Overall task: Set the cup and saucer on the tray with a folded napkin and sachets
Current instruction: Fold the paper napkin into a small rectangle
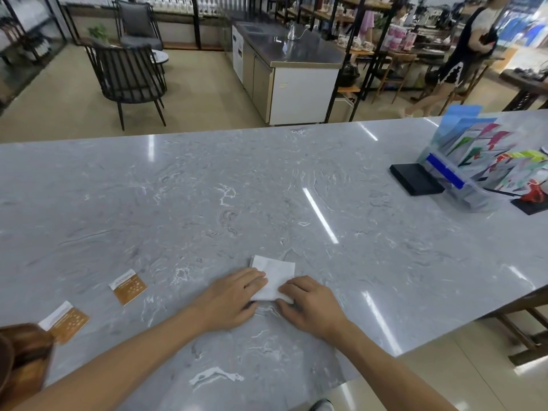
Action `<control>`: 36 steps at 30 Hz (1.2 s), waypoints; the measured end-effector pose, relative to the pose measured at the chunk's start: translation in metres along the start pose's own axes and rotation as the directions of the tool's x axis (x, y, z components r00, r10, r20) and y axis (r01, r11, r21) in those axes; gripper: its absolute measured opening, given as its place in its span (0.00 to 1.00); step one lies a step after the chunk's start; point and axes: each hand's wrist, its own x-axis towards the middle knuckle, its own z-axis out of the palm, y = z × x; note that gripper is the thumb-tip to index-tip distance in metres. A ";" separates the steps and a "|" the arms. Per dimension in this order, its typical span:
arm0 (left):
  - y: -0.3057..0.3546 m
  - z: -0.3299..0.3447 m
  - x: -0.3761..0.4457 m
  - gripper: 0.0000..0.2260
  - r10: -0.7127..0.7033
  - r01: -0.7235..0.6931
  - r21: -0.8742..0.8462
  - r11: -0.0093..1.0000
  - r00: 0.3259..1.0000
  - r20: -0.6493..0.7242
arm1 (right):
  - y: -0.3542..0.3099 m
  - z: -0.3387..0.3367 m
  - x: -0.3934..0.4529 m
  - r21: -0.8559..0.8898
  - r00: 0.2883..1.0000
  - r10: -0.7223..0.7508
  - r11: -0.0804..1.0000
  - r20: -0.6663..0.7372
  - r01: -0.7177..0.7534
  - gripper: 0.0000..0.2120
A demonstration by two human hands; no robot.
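A white paper napkin [274, 272], folded into a small rectangle, lies flat on the grey marble counter [237, 188]. My left hand [234, 298] presses palm-down on its left edge with the fingers together. The fingers of my right hand [308, 304] pinch the napkin's near right corner. Two brown-and-white sachets rest on the counter to the left: one sachet [128, 286] nearer the napkin, the other sachet [65, 320] close to the near left edge. No cup, saucer or tray is in view.
At the right end of the counter stand a clear holder of colourful packets [474, 161] and a black flat box [415, 178]. Beyond the counter are black chairs [127, 75], a steel-topped cabinet [284, 66] and a person [468, 48] walking.
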 end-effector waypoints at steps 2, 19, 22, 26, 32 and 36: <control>-0.002 -0.005 0.004 0.22 0.014 -0.016 -0.042 0.999 0.999 -0.045 | -0.001 -0.003 0.005 0.017 1.000 0.011 1.000 -0.026 -0.010 0.10; -0.006 -0.014 0.014 0.07 -0.417 0.313 -0.568 0.761 0.907 -0.059 | -0.008 -0.005 0.001 0.587 0.885 0.448 0.686 0.125 -0.430 0.08; -0.008 -0.012 0.022 0.13 -0.550 0.409 -0.628 0.662 0.834 -0.038 | -0.008 -0.001 0.006 0.646 0.817 0.564 0.579 0.123 -0.497 0.07; -0.007 -0.004 0.035 0.15 -0.682 0.501 -0.622 0.601 0.728 -0.072 | -0.012 0.006 0.019 0.629 0.730 0.676 0.524 0.104 -0.574 0.07; -0.001 0.003 0.043 0.14 -0.578 0.411 -0.536 0.738 0.794 -0.187 | -0.018 0.017 0.034 0.453 0.648 0.761 0.563 0.044 -0.692 0.15; 0.006 0.013 0.042 0.16 -0.398 0.374 -0.150 0.915 0.898 -0.189 | -0.023 0.023 0.040 0.302 0.674 0.738 0.647 -0.022 -0.699 0.17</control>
